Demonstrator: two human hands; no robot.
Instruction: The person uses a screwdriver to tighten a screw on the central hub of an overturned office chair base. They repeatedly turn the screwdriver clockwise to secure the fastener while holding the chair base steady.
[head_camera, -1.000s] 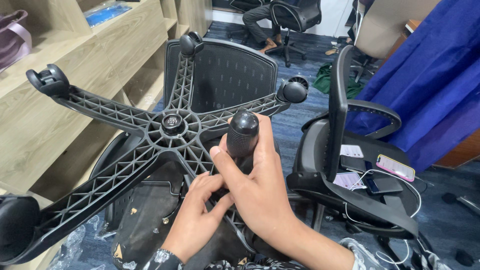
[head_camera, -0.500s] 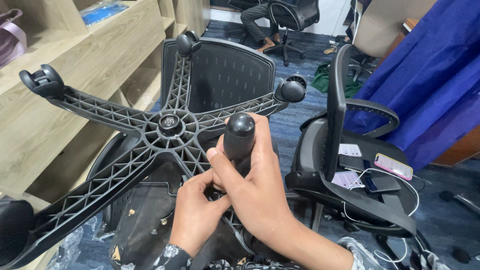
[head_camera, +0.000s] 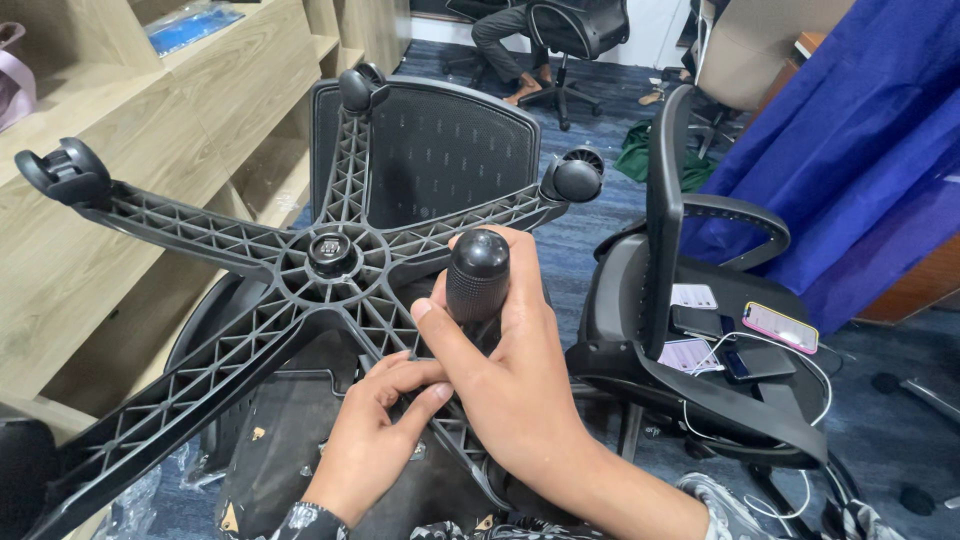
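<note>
An upturned black five-arm chair base (head_camera: 330, 255) fills the middle of the view, with casters (head_camera: 575, 180) on its arm tips. My right hand (head_camera: 510, 380) is wrapped around the black handle (head_camera: 477, 275) of a tool that stands upright over the near arm of the base. My left hand (head_camera: 375, 430) sits just below and left of it, fingertips pinched at the foot of the tool, on the ribbed arm. The tool's lower end is hidden by my hands.
A mesh chair back (head_camera: 440, 150) lies behind the base. Wooden shelving (head_camera: 130, 170) runs along the left. A second black chair (head_camera: 690, 330) at right carries phones (head_camera: 780, 327) and cards on its seat. Blue cloth (head_camera: 860, 140) hangs at right. A seated person's legs (head_camera: 505, 45) show far back.
The view has shifted slightly. My left fingers have curled in tighter under the handle; my right hand keeps its grip in the same place.
</note>
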